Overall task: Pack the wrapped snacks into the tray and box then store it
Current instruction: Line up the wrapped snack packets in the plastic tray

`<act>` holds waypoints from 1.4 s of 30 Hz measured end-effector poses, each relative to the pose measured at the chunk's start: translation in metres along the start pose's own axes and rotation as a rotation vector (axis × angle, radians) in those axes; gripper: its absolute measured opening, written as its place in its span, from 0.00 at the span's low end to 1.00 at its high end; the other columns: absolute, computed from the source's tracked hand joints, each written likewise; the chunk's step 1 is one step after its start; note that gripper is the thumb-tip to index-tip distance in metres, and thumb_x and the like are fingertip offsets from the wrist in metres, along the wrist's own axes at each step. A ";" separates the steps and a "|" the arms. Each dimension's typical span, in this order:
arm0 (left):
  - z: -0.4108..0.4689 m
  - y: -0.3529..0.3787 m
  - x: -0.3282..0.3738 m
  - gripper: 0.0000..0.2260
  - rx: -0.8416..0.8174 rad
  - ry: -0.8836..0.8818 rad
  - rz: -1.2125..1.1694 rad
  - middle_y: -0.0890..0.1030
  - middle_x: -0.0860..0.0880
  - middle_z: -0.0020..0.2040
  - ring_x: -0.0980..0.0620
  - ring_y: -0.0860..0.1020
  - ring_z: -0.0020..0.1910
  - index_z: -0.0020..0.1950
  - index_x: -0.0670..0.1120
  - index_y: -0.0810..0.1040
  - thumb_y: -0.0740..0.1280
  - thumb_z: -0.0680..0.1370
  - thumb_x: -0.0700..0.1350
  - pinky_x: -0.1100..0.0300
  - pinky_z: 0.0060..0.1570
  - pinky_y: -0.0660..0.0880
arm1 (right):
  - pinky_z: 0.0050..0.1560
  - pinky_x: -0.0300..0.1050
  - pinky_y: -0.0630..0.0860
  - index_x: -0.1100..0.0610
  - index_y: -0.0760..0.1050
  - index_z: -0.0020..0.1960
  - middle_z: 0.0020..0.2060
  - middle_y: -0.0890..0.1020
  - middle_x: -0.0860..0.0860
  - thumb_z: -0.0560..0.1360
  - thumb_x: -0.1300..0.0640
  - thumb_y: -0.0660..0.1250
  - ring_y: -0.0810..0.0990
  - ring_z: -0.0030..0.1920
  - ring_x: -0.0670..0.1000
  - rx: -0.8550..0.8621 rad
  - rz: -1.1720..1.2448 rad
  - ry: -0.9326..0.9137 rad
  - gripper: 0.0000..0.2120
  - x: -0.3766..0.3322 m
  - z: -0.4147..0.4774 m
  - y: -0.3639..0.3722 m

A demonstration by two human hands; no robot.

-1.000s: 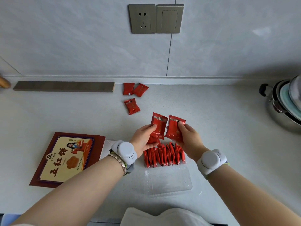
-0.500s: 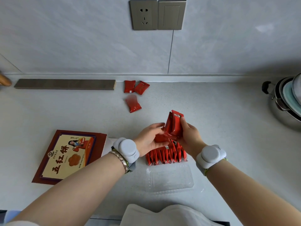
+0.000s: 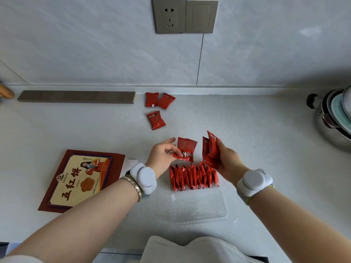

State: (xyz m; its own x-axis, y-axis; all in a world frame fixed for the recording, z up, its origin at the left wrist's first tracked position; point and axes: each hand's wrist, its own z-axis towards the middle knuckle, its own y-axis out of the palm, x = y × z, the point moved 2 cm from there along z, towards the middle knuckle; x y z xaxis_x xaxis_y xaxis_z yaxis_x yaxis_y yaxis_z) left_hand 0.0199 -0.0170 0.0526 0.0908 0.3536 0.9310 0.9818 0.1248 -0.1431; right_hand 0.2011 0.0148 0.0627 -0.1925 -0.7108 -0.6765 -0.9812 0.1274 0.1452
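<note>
A clear plastic tray point(image 3: 199, 207) lies on the counter before me, its far half filled with a row of several red wrapped snacks point(image 3: 193, 177) standing on edge. My left hand point(image 3: 163, 156) pinches one red snack packet point(image 3: 187, 149) just above the row. My right hand point(image 3: 228, 158) grips a small stack of red packets point(image 3: 209, 149) upright at the row's right end. Three loose red snacks lie farther back: two point(image 3: 159, 99) by the wall, one point(image 3: 155, 120) nearer. The red and cream snack box point(image 3: 81, 180) lies flat to the left.
A grey wooden strip point(image 3: 76, 96) runs along the wall at the back left. Stacked steel pots point(image 3: 334, 118) stand at the right edge. A socket and switch point(image 3: 185, 15) sit on the wall above. White cloth point(image 3: 190, 249) shows at the counter's near edge.
My hands, pressed together over the row half a second ago, have drawn apart. The left now holds a single packet and the right keeps the other packets.
</note>
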 end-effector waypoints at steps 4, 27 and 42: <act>-0.006 0.002 0.004 0.18 -0.093 -0.063 -0.028 0.82 0.53 0.31 0.56 0.81 0.37 0.29 0.43 0.77 0.62 0.72 0.23 0.66 0.38 0.79 | 0.37 0.49 0.76 0.60 0.73 0.43 0.38 0.79 0.56 0.79 0.49 0.58 0.79 0.37 0.54 -0.062 0.102 0.016 0.16 -0.002 0.000 0.004; 0.010 -0.009 0.041 0.10 -0.400 -0.217 0.226 0.78 0.47 0.39 0.51 0.77 0.36 0.44 0.47 0.73 0.66 0.75 0.32 0.60 0.37 0.77 | 0.57 0.40 0.75 0.46 0.77 0.50 0.46 0.83 0.45 0.73 0.55 0.70 0.82 0.50 0.47 -0.731 -1.118 -0.383 0.08 -0.042 -0.016 0.022; -0.013 -0.010 -0.015 0.09 0.065 -0.386 0.296 0.72 0.47 0.31 0.51 0.70 0.26 0.42 0.42 0.70 0.64 0.77 0.46 0.66 0.23 0.68 | 0.55 0.51 0.79 0.58 0.76 0.51 0.44 0.83 0.55 0.75 0.48 0.66 0.82 0.46 0.55 -0.481 -0.636 -0.020 0.13 0.019 -0.007 0.000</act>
State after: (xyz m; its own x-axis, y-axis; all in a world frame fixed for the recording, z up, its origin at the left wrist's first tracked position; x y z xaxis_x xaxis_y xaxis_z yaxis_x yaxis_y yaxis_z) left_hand 0.0107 -0.0360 0.0446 0.2836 0.6989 0.6566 0.9097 0.0205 -0.4147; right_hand 0.1975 -0.0038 0.0549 0.3974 -0.5339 -0.7464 -0.7888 -0.6143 0.0195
